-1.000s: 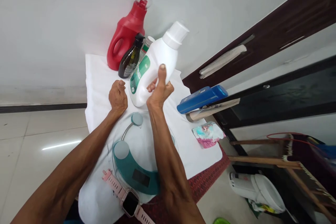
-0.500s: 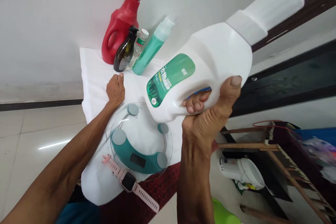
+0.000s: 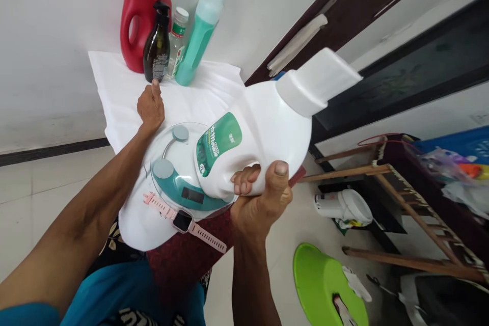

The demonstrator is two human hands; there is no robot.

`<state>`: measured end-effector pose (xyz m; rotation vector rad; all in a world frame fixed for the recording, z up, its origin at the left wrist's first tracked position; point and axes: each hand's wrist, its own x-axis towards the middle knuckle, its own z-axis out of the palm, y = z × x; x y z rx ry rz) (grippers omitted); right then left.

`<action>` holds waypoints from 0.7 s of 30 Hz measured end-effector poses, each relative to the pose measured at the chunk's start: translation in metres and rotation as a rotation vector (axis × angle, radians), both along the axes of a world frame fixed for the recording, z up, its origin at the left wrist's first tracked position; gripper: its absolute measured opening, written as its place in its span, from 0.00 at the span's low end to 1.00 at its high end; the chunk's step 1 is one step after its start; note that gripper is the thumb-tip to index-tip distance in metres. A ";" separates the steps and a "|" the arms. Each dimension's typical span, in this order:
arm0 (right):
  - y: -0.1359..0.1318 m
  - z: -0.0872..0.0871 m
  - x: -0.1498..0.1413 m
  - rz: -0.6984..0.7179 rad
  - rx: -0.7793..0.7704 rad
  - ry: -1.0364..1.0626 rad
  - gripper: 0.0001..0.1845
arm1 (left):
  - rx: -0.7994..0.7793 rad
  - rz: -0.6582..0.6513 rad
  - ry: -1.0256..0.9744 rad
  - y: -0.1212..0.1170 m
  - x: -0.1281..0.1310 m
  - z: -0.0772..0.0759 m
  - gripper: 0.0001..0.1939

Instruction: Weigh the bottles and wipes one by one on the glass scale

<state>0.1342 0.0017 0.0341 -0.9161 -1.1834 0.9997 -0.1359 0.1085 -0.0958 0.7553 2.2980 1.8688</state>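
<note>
My right hand [image 3: 262, 198] grips the handle of a large white detergent bottle [image 3: 267, 122] with a green label and holds it in the air, tilted, cap pointing right. Under it lies a round glass scale [image 3: 168, 173] with teal trim on a white cloth [image 3: 114, 86]. My left hand [image 3: 151, 107] rests as a loose fist on the cloth just beyond the scale, thumb pointing up, with nothing visible in it. A pink smartwatch [image 3: 183, 219] lies at the scale's near edge.
Against the wall stand a red jug [image 3: 135, 15], a dark brown bottle [image 3: 156, 48], a small clear bottle [image 3: 175, 41] and a teal bottle [image 3: 198, 30]. A dark door frame [image 3: 344, 5] is to the right. A green basin [image 3: 324, 285], wooden racks and a white appliance [image 3: 342, 206] lie on the floor.
My right hand lifted the white bottle off the cloth, swung it up close to the camera, then lowered it over the scale. The view shifted down and right. My left hand stayed put.
</note>
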 end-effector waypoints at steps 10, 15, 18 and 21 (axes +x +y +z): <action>-0.013 -0.021 0.050 -0.180 0.164 -0.165 0.22 | -0.054 -0.008 -0.049 -0.005 0.002 0.013 0.38; -0.020 -0.016 0.069 -0.183 0.138 -0.132 0.19 | -0.155 0.009 -0.015 -0.003 0.005 0.017 0.42; -0.020 -0.005 0.058 -0.001 0.104 -0.141 0.18 | -0.199 -0.013 -0.070 0.003 0.001 0.028 0.37; -0.015 0.004 0.040 0.237 0.003 -0.126 0.19 | -0.234 -0.094 -0.211 0.002 -0.006 0.052 0.36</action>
